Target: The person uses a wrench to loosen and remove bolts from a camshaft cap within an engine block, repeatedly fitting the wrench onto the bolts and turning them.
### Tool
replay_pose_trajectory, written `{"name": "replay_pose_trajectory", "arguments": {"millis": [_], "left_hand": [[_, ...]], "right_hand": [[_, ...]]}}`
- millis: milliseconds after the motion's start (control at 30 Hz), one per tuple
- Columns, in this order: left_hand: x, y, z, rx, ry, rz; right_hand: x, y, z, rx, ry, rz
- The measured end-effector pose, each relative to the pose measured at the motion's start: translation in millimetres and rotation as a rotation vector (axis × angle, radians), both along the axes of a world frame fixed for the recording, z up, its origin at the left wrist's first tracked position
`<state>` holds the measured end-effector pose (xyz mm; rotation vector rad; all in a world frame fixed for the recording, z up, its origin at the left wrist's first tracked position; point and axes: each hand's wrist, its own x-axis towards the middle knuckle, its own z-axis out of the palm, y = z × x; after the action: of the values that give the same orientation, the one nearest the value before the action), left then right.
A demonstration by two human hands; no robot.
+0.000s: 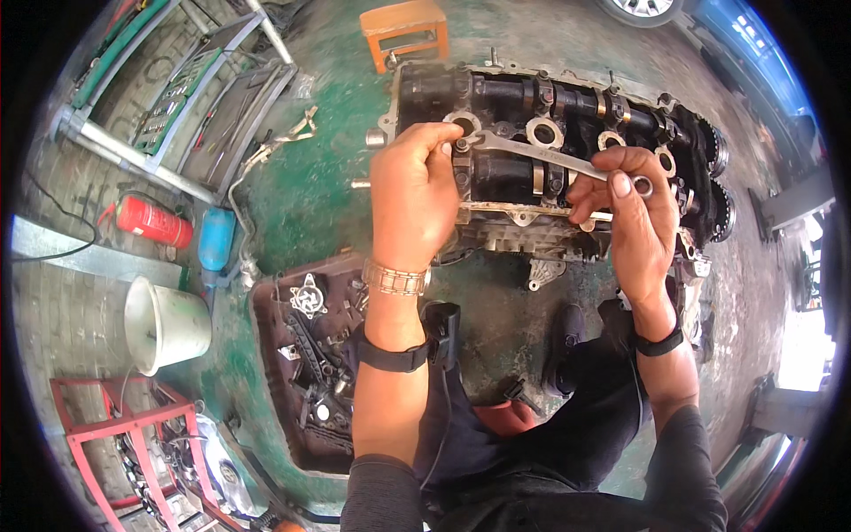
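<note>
A silver combination wrench lies slantwise over the top of an engine cylinder head. My right hand grips it near its ring end, with thumb and fingers wrapped round the shank. The wrench's open jaw sits at a bolt at the head's left end. Beside that jaw, my left hand is closed, thumb and forefinger tips pressed close to the bolt. What its fingers pinch is hidden. Dark camshafts run along the head, with round-holed tubes between them and toothed sprockets at the right end.
A brown tray of loose engine parts lies left of my legs. Further left stand a white bucket, a red fire extinguisher, a blue bottle and a red metal frame. An orange stool is beyond the head.
</note>
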<state>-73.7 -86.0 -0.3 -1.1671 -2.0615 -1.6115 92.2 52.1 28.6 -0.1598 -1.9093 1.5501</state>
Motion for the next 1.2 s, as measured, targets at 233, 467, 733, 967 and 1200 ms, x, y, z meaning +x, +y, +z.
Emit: {"name": "replay_pose_trajectory", "arguments": {"millis": [233,467,733,967,1200], "left_hand": [[1,1,1,-0.020,0.006,0.015],[-1,2,-2,0.019,0.000,0.005],[0,1,-1,0.029,0.012,-0.003],[2,1,2,0.016,-0.041,0.005],[1,3,-1,0.022,-0.074,-0.001]], "right_hand": [[-6,7,-12,-0.112,-0.010,-0.010],[-9,8,-14,-0.200,-0.018,0.016],[-11,13,-16,-0.181,0.004,0.021],[-19,18,-6,-0.217,-0.068,0.013],[-35,25,4,-0.153,-0.120,-0.052]]}}
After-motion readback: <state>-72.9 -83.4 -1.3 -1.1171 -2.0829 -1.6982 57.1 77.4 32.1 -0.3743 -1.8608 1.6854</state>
